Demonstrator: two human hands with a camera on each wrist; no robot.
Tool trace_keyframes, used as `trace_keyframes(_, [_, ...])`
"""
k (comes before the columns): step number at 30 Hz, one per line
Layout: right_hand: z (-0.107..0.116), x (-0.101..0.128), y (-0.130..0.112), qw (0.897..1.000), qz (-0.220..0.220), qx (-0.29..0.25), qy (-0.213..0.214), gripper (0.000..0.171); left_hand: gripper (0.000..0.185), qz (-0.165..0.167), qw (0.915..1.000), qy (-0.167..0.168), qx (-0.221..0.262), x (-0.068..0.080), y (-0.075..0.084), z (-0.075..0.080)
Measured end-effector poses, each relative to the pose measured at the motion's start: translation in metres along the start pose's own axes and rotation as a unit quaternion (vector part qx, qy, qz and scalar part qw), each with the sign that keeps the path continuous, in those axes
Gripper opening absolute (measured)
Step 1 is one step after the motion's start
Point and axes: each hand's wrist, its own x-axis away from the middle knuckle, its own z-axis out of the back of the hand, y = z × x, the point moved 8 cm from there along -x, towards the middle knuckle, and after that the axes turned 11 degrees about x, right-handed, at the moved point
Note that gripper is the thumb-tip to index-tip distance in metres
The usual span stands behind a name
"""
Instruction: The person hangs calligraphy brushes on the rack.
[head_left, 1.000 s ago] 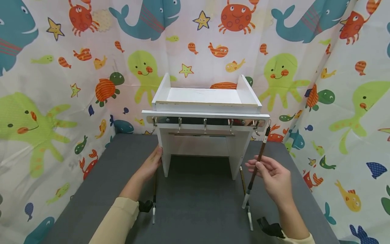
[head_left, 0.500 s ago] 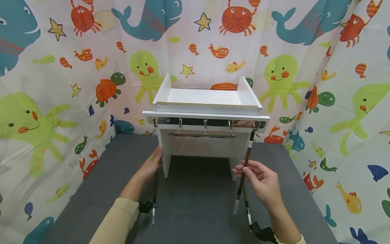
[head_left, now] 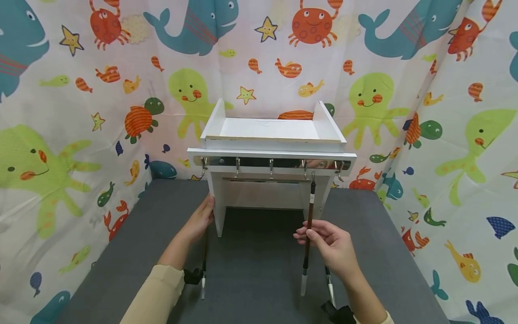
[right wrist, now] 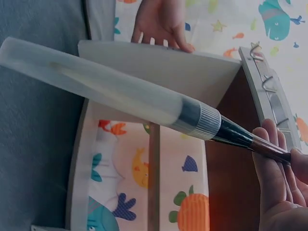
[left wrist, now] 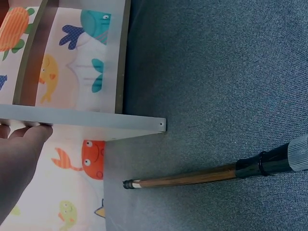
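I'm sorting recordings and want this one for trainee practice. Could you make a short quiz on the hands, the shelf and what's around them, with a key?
1. Multiple choice: what does the right hand hold?
a) a spoon
b) a brush
c) a cup

2. True or false: the left hand touches the side of the white shelf.

3. Count: how many hooks line the front of the shelf?

Key:
1. b; a see-through cap covers the lower end of the brush
2. True
3. Five
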Motion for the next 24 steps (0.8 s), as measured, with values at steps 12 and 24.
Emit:
trace_keyframes(12, [-0.010, 0.003, 0.011, 0.999, -0.038, -0.008, 0.000, 0.021, 0.073, 0.000, 1.0000, 0.006, 0.004, 0.002, -0.002, 0.004])
trace_keyframes(24, [-0.015, -0.004, 0.011, 0.999, -0.037, -0.015, -0.008, 0.022, 0.070, -0.011, 0.9999, 0.003, 0.005, 0.003, 0.000, 0.005])
